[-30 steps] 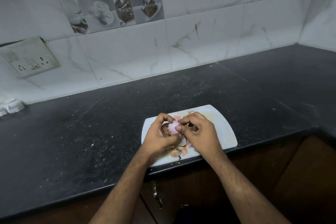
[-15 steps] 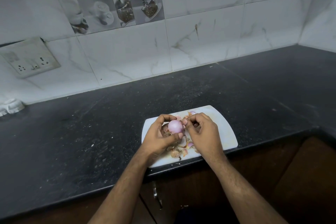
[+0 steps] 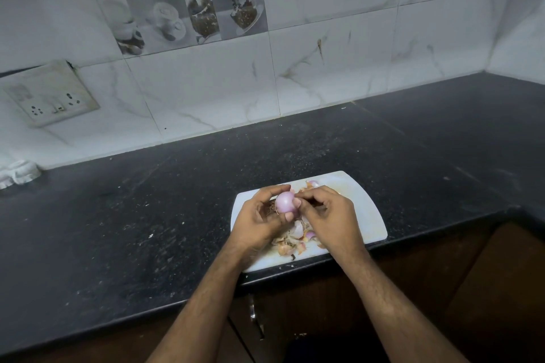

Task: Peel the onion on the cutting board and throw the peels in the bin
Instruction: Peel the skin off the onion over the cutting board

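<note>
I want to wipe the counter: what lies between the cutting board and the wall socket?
Nothing: in the head view only bare counter separates cutting board and wall socket.

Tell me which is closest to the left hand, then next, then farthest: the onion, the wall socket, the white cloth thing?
1. onion: in the left hand, over the cutting board.
2. white cloth thing: far left on the counter.
3. wall socket: up on the left wall.
</note>
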`<act>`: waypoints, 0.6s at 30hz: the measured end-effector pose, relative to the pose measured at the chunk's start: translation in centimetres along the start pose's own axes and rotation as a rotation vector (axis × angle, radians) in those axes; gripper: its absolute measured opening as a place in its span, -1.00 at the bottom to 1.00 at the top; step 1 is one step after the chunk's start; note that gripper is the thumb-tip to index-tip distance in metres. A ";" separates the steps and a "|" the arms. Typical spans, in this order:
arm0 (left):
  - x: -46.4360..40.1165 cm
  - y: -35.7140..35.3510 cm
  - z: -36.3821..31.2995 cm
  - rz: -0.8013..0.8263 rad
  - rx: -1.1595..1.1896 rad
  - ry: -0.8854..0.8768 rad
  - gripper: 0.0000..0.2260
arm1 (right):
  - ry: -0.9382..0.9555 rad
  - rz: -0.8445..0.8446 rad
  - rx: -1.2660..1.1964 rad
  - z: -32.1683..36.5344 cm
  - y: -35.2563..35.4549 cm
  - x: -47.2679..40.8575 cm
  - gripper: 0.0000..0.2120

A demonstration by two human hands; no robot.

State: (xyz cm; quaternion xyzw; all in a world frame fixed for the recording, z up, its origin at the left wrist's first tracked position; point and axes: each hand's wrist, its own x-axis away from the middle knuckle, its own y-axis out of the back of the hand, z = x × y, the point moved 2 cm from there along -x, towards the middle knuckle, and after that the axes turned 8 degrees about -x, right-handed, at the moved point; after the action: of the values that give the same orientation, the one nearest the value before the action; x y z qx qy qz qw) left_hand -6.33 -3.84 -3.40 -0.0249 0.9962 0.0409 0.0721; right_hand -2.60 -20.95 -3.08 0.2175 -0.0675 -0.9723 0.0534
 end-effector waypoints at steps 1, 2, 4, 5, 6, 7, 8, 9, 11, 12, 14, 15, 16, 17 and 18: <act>0.0 0.0 0.0 -0.004 -0.004 0.000 -0.50 | -0.002 -0.004 -0.009 -0.1 0.1 -0.1 -0.88; 0.0 0.1 0.1 -0.007 -0.009 0.003 -0.49 | 0.003 -0.007 -0.001 -0.2 0.1 -0.1 -0.88; 0.0 0.2 0.2 -0.011 -0.010 0.006 -0.49 | 0.016 0.003 0.020 -0.3 0.2 -0.2 -0.88; -0.1 0.2 0.3 -0.010 -0.003 0.008 -0.50 | 0.016 0.007 0.020 -0.3 0.2 -0.2 -0.87; -0.1 0.3 0.4 -0.006 0.003 0.010 -0.50 | 0.013 0.011 0.011 -0.3 0.2 -0.3 -0.87; -0.2 0.3 0.4 -0.001 0.004 0.011 -0.50 | 0.009 0.015 0.000 -0.4 0.3 -0.3 -0.87; -0.2 0.3 0.5 0.001 0.002 0.011 -0.51 | 0.005 0.019 -0.008 -0.4 0.3 -0.3 -0.86; -0.3 0.3 0.5 0.003 0.005 0.013 -0.52 | -0.002 0.023 -0.017 -0.4 0.3 -0.4 -0.86; -0.3 0.3 0.7 0.009 0.023 0.022 -0.54 | -0.025 0.026 -0.045 -0.4 0.4 -0.3 -0.86; -0.4 0.3 0.7 0.013 0.028 0.027 -0.54 | -0.038 0.026 -0.056 -0.4 0.5 -0.3 -0.85; -0.4 0.3 0.8 0.021 0.036 0.039 -0.52 | -0.051 0.022 -0.061 -0.4 0.5 -0.3 -0.85; -0.4 0.3 0.8 0.022 0.038 0.045 -0.51 | -0.058 0.019 -0.066 -0.4 0.5 -0.3 -0.85; -0.4 0.3 0.8 0.023 0.036 0.049 -0.51 | -0.074 0.014 -0.078 -0.4 0.5 -0.3 -0.85; -0.4 0.3 0.8 0.021 0.034 0.050 -0.51 | -0.090 0.007 -0.084 -0.3 0.5 -0.3 -0.86; -0.4 0.3 0.9 0.017 0.031 0.050 -0.51 | -0.099 -0.001 -0.076 -0.2 0.4 -0.2 -0.87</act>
State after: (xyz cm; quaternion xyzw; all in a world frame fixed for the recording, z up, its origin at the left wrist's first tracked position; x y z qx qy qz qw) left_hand -5.79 -3.50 -4.16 -0.0163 0.9984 0.0253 0.0474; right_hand -2.25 -21.33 -3.11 0.1671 -0.0327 -0.9837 0.0575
